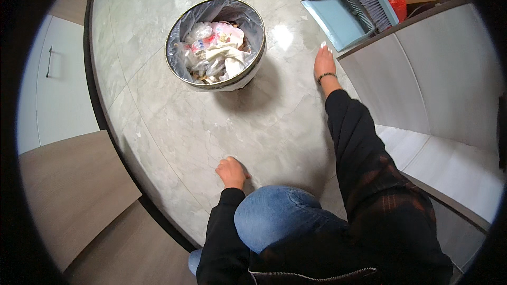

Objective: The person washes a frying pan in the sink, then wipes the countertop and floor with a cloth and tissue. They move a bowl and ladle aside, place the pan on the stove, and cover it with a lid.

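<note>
My left hand (231, 172) hangs over the floor near my bent, jeans-covered knee, its fingers curled in and the thumb out to the right. I see nothing in it, though its palm faces away. My right hand (324, 65), with a dark braided bracelet at the wrist, reaches forward close to the light blue dustpan (336, 16). Small white patches show at its fingertips; whether they are a held scrap cannot be told. Ahead and left of that hand stands a round trash bin (259, 57), lined with a grey plastic bag and holding crumpled plastic, white tissue and pink packaging.
A broom (376, 0) with pale bristles leans beside the dustpan, near a red bag (398, 8) and a beige object. Grey cabinet panels (412, 71) border the right. Wood-toned and white cabinets (71, 83) line the left, above a dark plinth. Marble-look tiles (170, 126) cover the floor.
</note>
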A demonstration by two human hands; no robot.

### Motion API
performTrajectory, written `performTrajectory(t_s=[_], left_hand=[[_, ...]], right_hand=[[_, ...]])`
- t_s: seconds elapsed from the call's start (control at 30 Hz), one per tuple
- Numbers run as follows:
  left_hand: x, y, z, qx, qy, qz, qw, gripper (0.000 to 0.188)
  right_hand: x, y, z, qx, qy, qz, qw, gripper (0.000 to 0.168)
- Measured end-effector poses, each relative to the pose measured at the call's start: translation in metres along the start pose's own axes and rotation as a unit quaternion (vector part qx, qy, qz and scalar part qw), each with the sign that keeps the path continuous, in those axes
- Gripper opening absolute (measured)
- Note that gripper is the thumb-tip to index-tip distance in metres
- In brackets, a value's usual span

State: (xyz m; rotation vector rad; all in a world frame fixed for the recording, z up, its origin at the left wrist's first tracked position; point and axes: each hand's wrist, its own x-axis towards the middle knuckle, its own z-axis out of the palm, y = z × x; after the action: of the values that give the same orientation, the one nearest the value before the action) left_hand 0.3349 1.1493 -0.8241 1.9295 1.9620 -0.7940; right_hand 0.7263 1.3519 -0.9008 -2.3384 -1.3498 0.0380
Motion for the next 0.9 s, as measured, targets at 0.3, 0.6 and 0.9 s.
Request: performTrajectory(t_s=[0.3,0.6,0.9], left_hand=[[0.004,0.0,-0.006,-0.038,-0.014,-0.003,0.999,0.071],[0.005,0.005,-0.015,-0.005,-0.054,-0.002,0.999,0.067],[0.0,0.001,-0.022,0.009,-0.068,-0.01,0.998,0.062]], right_hand=[[-0.114,-0.025,-0.047,-0.026,-0.023,-0.171,0.985,0.016],[0.101,-0.035,-0.007,-0.098,0.077,-0.232,0.965,0.015],[0.175,-0.047,0.022,-0.258,-0.129,-0.258,0.922,0.032]])
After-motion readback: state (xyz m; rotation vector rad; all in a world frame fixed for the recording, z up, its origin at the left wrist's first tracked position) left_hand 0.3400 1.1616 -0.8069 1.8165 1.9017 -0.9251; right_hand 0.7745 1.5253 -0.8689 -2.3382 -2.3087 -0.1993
